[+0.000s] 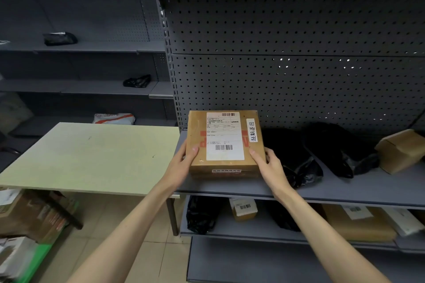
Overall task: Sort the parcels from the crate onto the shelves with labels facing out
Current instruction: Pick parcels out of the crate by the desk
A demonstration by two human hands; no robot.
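Note:
A flat brown cardboard parcel (197, 131) with a white shipping label on its upper face lies at the left end of a grey metal shelf (345, 188). My left hand (184, 163) grips the parcel's left edge, thumb on top. My right hand (269, 165) grips its right edge the same way. The green crate (34, 257) with more parcels sits on the floor at the lower left, partly cut off by the frame.
Two black bag parcels (296, 163) and a brown box (400, 149) share the shelf to the right. Below are more black bags and labelled boxes. A pale green table (92, 156) butts against the shelf's left end. Further grey shelves at the left hold scattered parcels.

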